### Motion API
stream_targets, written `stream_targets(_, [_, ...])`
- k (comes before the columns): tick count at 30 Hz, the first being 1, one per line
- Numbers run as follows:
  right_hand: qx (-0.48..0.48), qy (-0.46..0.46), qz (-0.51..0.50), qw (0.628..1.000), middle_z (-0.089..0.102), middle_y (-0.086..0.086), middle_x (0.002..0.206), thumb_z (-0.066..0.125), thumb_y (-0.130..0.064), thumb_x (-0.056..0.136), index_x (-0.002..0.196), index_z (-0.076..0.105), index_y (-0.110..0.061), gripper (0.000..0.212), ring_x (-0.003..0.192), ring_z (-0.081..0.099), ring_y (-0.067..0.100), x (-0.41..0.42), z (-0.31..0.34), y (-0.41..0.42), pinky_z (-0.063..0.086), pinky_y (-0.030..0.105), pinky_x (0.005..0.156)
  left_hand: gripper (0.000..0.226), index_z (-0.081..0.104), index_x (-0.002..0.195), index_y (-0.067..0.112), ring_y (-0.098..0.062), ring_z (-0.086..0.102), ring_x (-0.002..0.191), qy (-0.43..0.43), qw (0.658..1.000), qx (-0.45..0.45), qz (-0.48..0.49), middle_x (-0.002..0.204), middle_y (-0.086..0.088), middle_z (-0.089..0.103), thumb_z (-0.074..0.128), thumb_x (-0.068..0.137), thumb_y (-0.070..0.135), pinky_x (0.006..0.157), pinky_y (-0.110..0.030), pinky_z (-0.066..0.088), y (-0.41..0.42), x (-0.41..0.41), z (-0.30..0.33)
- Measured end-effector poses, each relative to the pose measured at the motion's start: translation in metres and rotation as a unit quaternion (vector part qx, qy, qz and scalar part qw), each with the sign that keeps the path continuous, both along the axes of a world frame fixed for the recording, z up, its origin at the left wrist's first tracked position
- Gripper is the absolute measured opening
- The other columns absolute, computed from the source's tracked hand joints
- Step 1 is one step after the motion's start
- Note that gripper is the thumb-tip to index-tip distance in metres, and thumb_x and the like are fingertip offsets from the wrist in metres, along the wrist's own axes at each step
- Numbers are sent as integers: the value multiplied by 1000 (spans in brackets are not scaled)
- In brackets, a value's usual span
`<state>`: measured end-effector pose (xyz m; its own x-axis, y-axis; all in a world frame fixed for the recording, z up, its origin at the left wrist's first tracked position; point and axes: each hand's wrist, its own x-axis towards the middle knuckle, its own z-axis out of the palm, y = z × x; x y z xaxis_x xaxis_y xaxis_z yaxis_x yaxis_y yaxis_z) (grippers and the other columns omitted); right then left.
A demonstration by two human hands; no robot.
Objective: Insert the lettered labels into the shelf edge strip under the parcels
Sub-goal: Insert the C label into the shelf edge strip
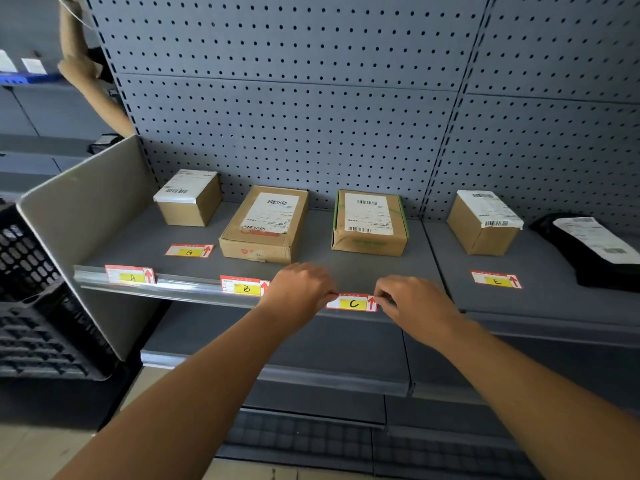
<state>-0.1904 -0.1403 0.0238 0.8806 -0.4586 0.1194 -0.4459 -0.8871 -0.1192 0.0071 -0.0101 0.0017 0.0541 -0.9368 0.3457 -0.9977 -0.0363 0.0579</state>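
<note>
Label C [352,303] goes in at the shelf's front-edge strip [180,284] — left hand [299,289] and right hand [412,303] pinch its ends; next, press it flush.

bare shelf [346,268] ahead of parcels [369,223], black bag [595,251] far right

Left hand [298,289], right hand [412,306]: both pinching.

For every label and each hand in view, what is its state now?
Label A: seated in the edge strip.
Label B: seated in the strip.
Label C: at the strip, pinched at both ends.
Label G: loose on the shelf.
Label E: loose on the shelf.
Left hand: pinching C.
Right hand: pinching C.
</note>
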Motion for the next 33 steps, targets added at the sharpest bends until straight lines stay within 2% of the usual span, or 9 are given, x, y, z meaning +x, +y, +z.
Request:
stream_targets(11, [10, -10, -29, 999, 63, -4, 88, 55, -24, 101, 92, 61, -18, 12, 76, 59, 17, -3, 2, 8, 51, 35, 70, 16, 77, 95, 20, -14, 63, 81, 47, 997, -61, -15, 90, 4, 70, 67, 95, 33, 70, -28, 52, 0, 1, -3])
stream_targets(20, [24, -7, -25, 999, 62, -3, 91, 55, -22, 102, 91, 61, -16, 14, 78, 59, 16, -12, 1, 4, 52, 33, 69, 20, 72, 95, 21, -12, 60, 81, 56, 997, -46, 0, 90, 5, 68, 67, 94, 40, 75, -30, 51, -6, -2, -5])
stream_targets(26, [36, -11, -14, 999, 63, -2, 94, 54, -21, 102, 94, 63, -15, 13, 82, 61, 17, -19, 2, -1, 54, 37, 75, 22, 69, 92, 24, -9, 59, 79, 61, 997, -35, 11, 89, 9, 67, 68, 91, 46, 76, -29, 52, -11, -2, -3])
stream_targets(33, [45, -29, -8, 999, 63, -2, 94, 54, -19, 101, 93, 61, -16, 11, 80, 60, 16, -23, -1, -5, 54, 36, 73, 27, 68, 101, 28, -8, 60, 86, 60, 998, -20, -21, 95, 13, 68, 65, 90, 53, 82, -31, 50, -14, -6, -6])
